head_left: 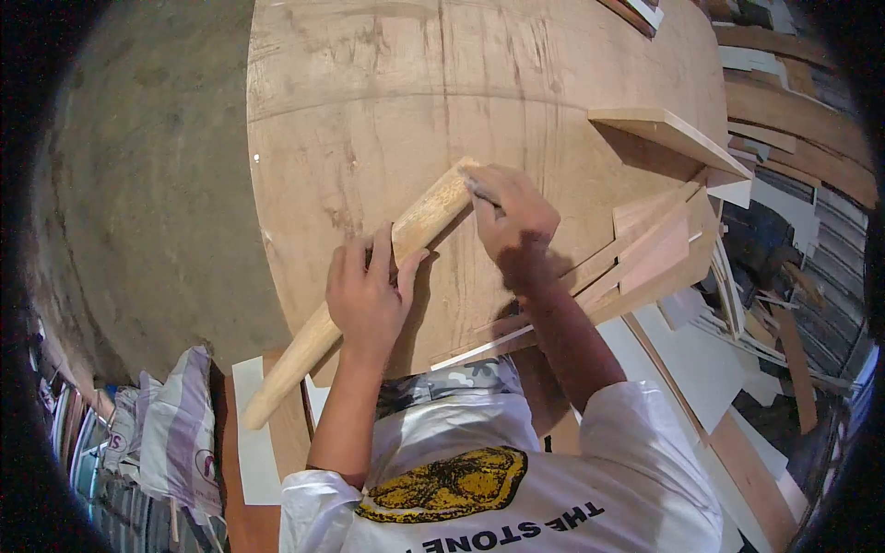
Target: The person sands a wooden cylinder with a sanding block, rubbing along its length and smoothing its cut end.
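The stick (433,214) slants over the table (369,129), its near-left end jutting past the edge. It looks stiff, fairly light and sturdy, best held around the middle, where the left hand (367,288) grasps it. The right hand (516,214) curls at the far end; whether it grips, I cannot tell. Room opens far-left; boards (656,241) crowd the right.

Two hands (364,300) (518,217), one pole (431,217) and one table (369,138) show.

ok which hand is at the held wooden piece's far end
The right hand, at the tip of the wooden piece; the left hand lies lower down.
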Demonstrator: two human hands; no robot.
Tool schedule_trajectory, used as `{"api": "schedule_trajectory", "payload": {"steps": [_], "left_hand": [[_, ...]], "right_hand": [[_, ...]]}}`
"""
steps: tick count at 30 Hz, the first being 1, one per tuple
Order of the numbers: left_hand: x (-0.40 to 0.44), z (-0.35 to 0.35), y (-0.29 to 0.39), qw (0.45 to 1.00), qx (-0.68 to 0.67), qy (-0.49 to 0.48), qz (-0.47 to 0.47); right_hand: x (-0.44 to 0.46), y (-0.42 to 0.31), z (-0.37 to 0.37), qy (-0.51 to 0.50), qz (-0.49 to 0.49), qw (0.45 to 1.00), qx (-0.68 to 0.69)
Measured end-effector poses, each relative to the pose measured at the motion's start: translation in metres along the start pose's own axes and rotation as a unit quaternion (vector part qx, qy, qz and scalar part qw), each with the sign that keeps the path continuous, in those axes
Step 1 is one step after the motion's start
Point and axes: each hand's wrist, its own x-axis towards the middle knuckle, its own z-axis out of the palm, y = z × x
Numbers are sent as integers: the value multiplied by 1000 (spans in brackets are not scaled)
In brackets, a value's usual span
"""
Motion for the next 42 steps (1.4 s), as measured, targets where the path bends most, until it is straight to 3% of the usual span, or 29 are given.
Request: {"api": "schedule_trajectory", "payload": {"steps": [1, 4, 7, 10, 11, 14, 17, 20, 23, 26, 29, 32, 35, 38, 42], "left_hand": [[-4, -1, 11, 1000, -4, -11, -12], [-3, 0, 11, 1000, 20, 4, 4], [-4, 1, 5, 999, 11, 15, 32], [-1, 0, 8, 1000, 2, 14, 8], [-1, 0, 8, 1000, 9, 12, 5], [-4, 4, 9, 1000, 13, 9, 3], [-4, 6, 5, 1000, 2, 13, 8], [-2, 3, 6, 1000, -2, 8, 1], [0, 4, 7, 1000, -1, 11, -8], [0, 6, 8, 1000, 5, 15, -4], [-1, 4, 6, 1000, 10, 20, 10], [0, 4, 5, 999, 20, 22, 12], [0, 4, 8, 1000, 17, 15, 2], [-1, 7, 7, 1000, 11, 17, 6], [-5, 2, -2, 1000, -6, 9, 2]], "right_hand": [[-1, -7, -7, 23, 26, 999, -5], [-21, -17, 5, -64, 6, 995, -75], [-39, -19, 11, -106, -75, 991, 42], [-15, 5, 0, -40, -25, 999, -17], [-5, 9, 1, 3, 31, 999, -33], [-11, -19, 2, 27, 60, 998, -16], [-43, -33, 9, -74, -31, 996, 44], [-25, 13, 6, -44, -95, 995, -8], [-3, 4, 0, 20, 45, 998, -47], [-18, -19, 6, -15, -13, 997, -69], [-34, -36, 6, -110, -11, 993, 32], [-9, 4, -1, -75, 12, 997, -30], [2, 3, 3, 23, 84, 990, -110], [-27, -18, 13, -47, -33, 997, -58], [-22, -35, 7, -123, 14, 992, 23]]}}
